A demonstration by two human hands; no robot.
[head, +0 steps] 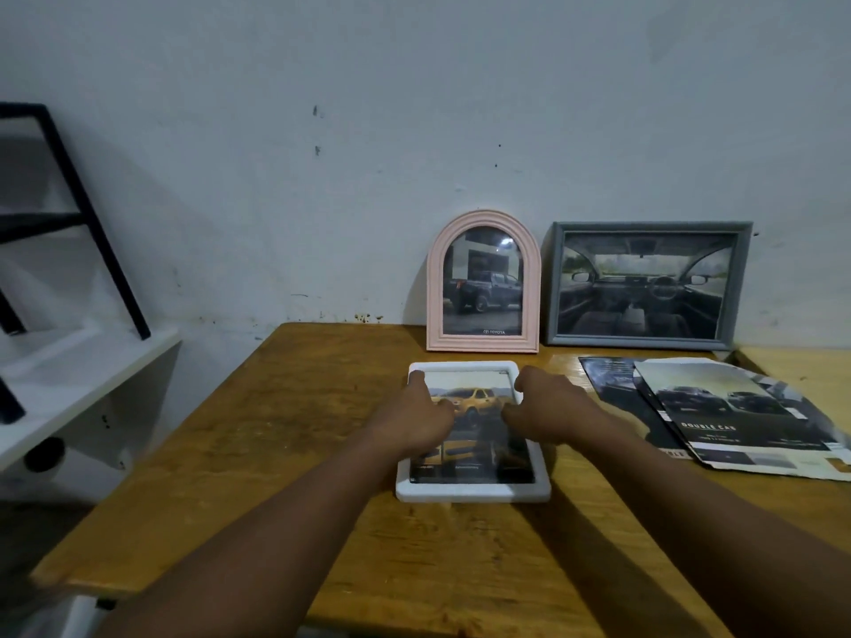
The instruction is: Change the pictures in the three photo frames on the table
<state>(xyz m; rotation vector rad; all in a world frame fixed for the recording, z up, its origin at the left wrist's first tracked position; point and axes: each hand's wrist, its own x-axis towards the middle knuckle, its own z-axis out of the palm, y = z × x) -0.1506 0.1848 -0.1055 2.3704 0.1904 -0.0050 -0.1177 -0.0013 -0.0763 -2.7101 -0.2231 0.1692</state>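
Wooden tabletop [285,453] against a scuffed white wall. Nearest, a white frame [469,492] lies flat, long axis running straight away from the person. Both hands sit on it: left hand [416,421] and right hand [548,414], fingers curled and pressing near its far end, equally close. Behind stand a pink arched frame [483,343] and a grey frame [644,339], with loose car prints [746,421] to the right.
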